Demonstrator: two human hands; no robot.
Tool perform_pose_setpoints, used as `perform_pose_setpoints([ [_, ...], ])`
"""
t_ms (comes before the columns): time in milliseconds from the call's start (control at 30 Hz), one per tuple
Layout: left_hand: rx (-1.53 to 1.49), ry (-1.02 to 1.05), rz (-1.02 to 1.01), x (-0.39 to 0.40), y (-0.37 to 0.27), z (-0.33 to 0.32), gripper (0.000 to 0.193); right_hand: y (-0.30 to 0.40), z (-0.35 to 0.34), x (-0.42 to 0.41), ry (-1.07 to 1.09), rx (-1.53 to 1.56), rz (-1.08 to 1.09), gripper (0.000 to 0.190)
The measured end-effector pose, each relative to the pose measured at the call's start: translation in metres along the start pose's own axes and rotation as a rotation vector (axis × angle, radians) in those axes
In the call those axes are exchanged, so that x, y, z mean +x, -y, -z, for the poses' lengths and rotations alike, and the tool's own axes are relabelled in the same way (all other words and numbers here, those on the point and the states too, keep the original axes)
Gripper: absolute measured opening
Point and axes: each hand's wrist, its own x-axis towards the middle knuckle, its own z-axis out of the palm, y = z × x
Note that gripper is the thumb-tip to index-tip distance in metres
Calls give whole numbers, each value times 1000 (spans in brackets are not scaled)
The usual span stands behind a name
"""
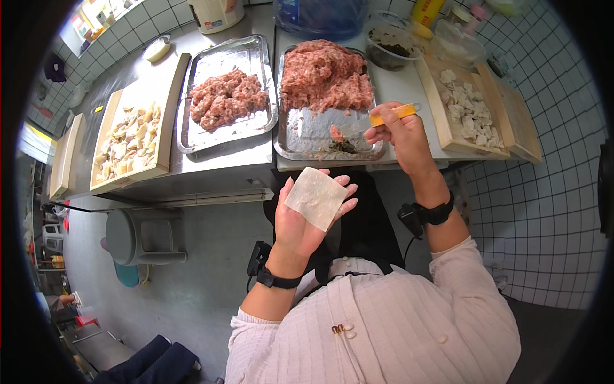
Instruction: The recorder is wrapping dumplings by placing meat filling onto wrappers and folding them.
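Observation:
A square dough wrapper [316, 198] lies flat on my left hand [298, 233], palm up with fingers spread beneath it. My right hand [407, 140] grips a spreading knife [399, 114] by its orange handle. A small lump of pink minced meat [336, 133] clings to the blade's tip. Below that blade spreads the right metal tray [300, 137], with a large mound of minced meat [326, 74] at its far end. Dark chopped filling [342, 146] sits near the tray's front edge.
The left metal tray [187, 139] holds more minced meat [228, 98]. Wooden trays hold folded dumplings [129, 141] at left and pale wrapped dumplings [470, 113] at right. A plastic tub of dark filling [391, 48] stands behind. A grey stool [122, 235] is on the floor. Another person's hand [67, 299] shows far left.

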Motion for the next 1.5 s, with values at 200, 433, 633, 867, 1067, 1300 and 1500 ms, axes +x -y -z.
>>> perform_pose_setpoints([
  [200, 16, -11, 0, 0, 2, -3, 57, 4, -21, -5, 14, -207, 63, 25],
  [433, 54, -42, -25, -2, 1, -1, 57, 13, -35, -9, 125, -519, 71, 25],
  [633, 77, -63, -46, -3, 1, 3, 55, -1, -25, 2, 83, -183, -67, 24],
  [867, 62, -94, -88, 0, -4, -1, 52, -3, -6, 1, 24, 322, -182, 25],
  [1067, -25, 47, -150, 14, -8, -14, 45, 27, -37, -54, 216, -212, 293, 18],
  [1300, -125, 56, -135, 31, -10, -27, 25, 29, -53, -89, 433, -725, 708, 30],
  [1500, -45, 101, -212, 30, -18, -14, 19, 53, -23, -101, 301, -415, 500, 21],
])
